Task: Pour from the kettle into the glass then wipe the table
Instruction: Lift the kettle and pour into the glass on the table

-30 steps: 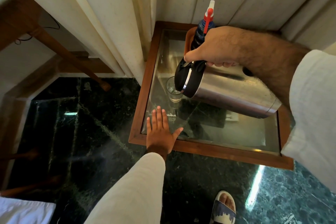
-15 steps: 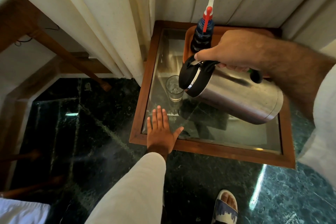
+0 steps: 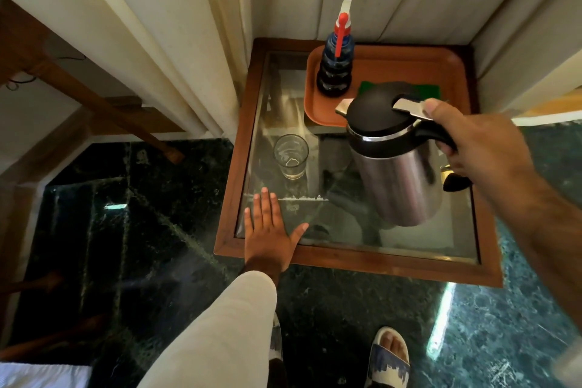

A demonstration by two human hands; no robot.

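Right hand (image 3: 482,148): closed round the black handle of the kettle (image 3: 398,164), thumb lying on the metal lid lever. Kettle upright, apparently carried just above the glass surface (image 3: 409,242), near its right side; whether the base touches I cannot tell.

Left hand (image 3: 267,230): flat, fingers spread, palm down at the near-left edge of the surface, gripping nothing.

Glass (image 3: 290,156): stands upright on the surface, well left of the kettle and just beyond the left fingertips. Clear; its fill level is hard to read.

Behind: orange tray (image 3: 453,79) carrying a spray bottle (image 3: 335,72) and a green cloth (image 3: 428,90), partly hidden by the kettle lid.

Handling, as judgement: steel body is probably heavy with liquid and smooth, so the handle is the proper hold. The glass is light, fragile and easily tipped. The glass top is slick, so set things down gently. The cloth is soft; pinch it anywhere.
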